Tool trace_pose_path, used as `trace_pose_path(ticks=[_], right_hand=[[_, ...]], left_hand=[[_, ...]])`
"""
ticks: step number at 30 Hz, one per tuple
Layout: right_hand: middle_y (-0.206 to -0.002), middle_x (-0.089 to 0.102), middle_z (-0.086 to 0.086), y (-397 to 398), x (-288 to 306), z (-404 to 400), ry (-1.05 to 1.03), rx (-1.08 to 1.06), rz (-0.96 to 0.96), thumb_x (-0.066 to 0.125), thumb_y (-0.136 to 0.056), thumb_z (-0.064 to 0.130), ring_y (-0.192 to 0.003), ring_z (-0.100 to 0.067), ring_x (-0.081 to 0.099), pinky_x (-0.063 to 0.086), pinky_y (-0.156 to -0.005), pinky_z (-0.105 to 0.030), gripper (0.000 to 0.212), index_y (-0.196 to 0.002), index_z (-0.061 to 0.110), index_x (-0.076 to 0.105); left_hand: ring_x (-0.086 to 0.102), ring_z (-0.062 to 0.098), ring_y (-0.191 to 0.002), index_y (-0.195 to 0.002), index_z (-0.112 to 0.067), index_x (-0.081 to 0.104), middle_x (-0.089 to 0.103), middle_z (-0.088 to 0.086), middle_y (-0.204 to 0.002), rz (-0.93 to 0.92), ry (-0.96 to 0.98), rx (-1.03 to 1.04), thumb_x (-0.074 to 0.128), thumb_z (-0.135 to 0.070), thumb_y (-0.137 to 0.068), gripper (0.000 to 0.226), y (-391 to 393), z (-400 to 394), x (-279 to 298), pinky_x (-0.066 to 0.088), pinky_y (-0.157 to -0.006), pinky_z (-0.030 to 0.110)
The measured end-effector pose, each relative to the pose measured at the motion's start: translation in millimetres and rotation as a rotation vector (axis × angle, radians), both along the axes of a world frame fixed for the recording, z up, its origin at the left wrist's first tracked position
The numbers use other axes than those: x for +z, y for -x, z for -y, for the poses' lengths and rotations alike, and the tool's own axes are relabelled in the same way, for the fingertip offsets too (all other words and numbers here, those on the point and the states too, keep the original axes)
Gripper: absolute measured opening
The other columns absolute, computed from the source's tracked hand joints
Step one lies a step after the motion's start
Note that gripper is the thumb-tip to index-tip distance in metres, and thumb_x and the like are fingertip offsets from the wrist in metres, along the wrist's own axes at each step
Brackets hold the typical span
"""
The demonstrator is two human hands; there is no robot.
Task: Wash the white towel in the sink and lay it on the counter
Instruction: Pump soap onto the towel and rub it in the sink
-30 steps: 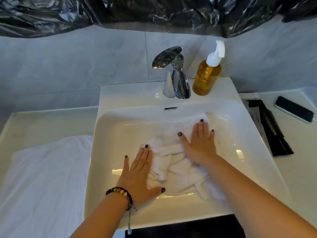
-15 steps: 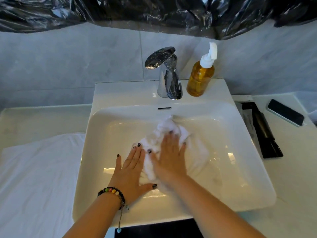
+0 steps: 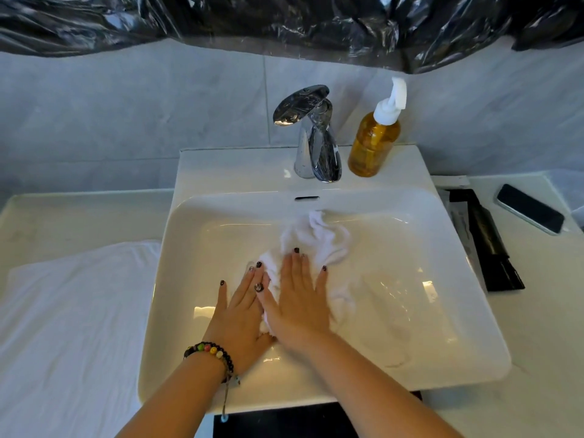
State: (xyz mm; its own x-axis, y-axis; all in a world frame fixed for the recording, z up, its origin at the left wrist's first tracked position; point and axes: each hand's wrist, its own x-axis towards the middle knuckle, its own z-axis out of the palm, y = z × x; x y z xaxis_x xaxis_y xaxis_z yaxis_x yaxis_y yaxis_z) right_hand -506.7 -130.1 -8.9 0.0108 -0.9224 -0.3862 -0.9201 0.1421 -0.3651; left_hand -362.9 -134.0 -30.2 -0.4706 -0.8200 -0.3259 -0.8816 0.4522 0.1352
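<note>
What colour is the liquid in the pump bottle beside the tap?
Amber-gold, under a white pump, in the pump bottle; the head view shows it.

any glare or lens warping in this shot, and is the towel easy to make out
Head view: bright glare patches on the wet sink basin and faucet; wide-angle bending curves the counter edges; the white towel blends into the white basin, partly hidden under the flat left hand and right hand.

2 hands (image 3: 240,314) (image 3: 300,298), 1 towel (image 3: 319,238), 1 sink (image 3: 410,311), 1 tap (image 3: 316,137), 1 soap btl (image 3: 373,143), 1 phone (image 3: 531,208), 1 bracelet (image 3: 210,350).
</note>
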Motion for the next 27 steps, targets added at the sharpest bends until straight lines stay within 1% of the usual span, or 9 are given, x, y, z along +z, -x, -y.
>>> trace_pose_path(ticks=[5,8,11,15,21,23,24,26,27], right_hand=[[-0.152,-0.033,0.010,102,12,-8,-0.045,0.510,-0.153,-0.020,-0.064,0.082,-0.144,-0.009,-0.028,-0.018,-0.117,-0.044,0.097,-0.144,0.027,-0.029],[-0.154,-0.034,0.006,141,17,15,-0.115,0.258,-0.244,-0.030,-0.061,0.081,-0.144,-0.009,-0.027,-0.023,-0.115,-0.045,0.098,-0.143,0.028,-0.031],[-0.161,-0.020,-0.004,81,11,32,-0.073,-0.122,-0.081,-0.007,-0.082,0.072,-0.148,-0.017,-0.020,-0.016,-0.117,-0.049,0.092,-0.153,0.014,-0.018],[-0.157,-0.029,0.005,9,-5,3,0.045,0.103,0.017,-0.006,-0.082,0.070,-0.144,-0.012,-0.028,-0.015,-0.119,-0.043,0.087,-0.152,0.020,-0.019],[-0.155,-0.031,0.012,107,0,-2,-0.043,0.264,-0.219,-0.009,-0.078,0.073,-0.141,-0.005,-0.031,-0.019,-0.117,-0.043,0.087,-0.150,0.025,-0.022],[-0.156,-0.030,0.010,105,3,-4,-0.081,0.223,-0.225,-0.001,-0.084,0.073,-0.142,-0.006,-0.030,-0.018,-0.118,-0.043,0.086,-0.152,0.023,-0.020],[-0.158,-0.027,0.007,98,4,-3,-0.089,0.183,-0.190,0.004,-0.089,0.071,-0.143,-0.007,-0.028,-0.017,-0.118,-0.043,0.084,-0.153,0.020,-0.016],[-0.161,-0.018,0.002,79,8,4,-0.060,0.101,-0.108,-0.002,-0.086,0.074,-0.146,-0.011,-0.022,-0.015,-0.118,-0.041,0.092,-0.155,0.014,-0.009],[-0.163,-0.014,-0.001,71,9,6,-0.019,0.078,-0.069,-0.014,-0.076,0.080,-0.148,-0.013,-0.019,-0.014,-0.118,-0.040,0.104,-0.155,0.012,-0.006]], left_hand=[[-0.039,0.009,-0.138,-0.144,-0.018,-0.036,-0.045,-0.007,-0.149,-0.011,-0.094,0.008,0.016,-0.084,-0.081,0.104,2,1,13,-0.017,-0.117,0.047],[-0.036,0.009,-0.140,-0.144,-0.018,-0.036,-0.042,-0.006,-0.151,-0.039,-0.096,0.029,0.013,-0.086,-0.077,0.107,3,2,13,-0.015,-0.118,0.048],[-0.038,0.008,-0.139,-0.144,-0.018,-0.035,-0.043,-0.007,-0.151,-0.040,-0.091,0.029,0.019,-0.085,-0.080,0.107,4,0,11,-0.014,-0.118,0.049],[-0.041,0.006,-0.137,-0.143,-0.021,-0.034,-0.042,-0.007,-0.151,-0.051,-0.099,0.028,0.010,-0.090,-0.071,0.109,4,3,10,-0.013,-0.119,0.051],[-0.037,0.007,-0.139,-0.145,-0.019,-0.034,-0.042,-0.009,-0.151,-0.074,-0.164,0.048,-0.007,-0.093,-0.058,0.118,3,4,14,-0.017,-0.117,0.049],[-0.036,0.007,-0.140,-0.147,-0.019,-0.031,-0.039,-0.010,-0.152,-0.107,-0.215,0.054,0.005,-0.095,-0.060,0.121,5,4,23,-0.015,-0.118,0.052],[-0.032,0.006,-0.141,-0.150,-0.020,-0.024,-0.034,-0.011,-0.154,-0.152,-0.274,0.083,0.025,-0.092,-0.068,0.120,6,6,31,-0.013,-0.118,0.051],[-0.003,0.003,-0.145,-0.155,-0.022,0.011,0.003,-0.016,-0.156,-0.372,-0.380,0.230,0.066,-0.057,-0.081,0.099,12,18,55,0.004,-0.120,0.041],[0.022,0.004,-0.143,-0.146,-0.026,0.036,0.029,-0.017,-0.148,-0.559,-0.368,0.334,0.071,-0.039,-0.085,0.071,18,27,71,0.020,-0.119,0.034]])
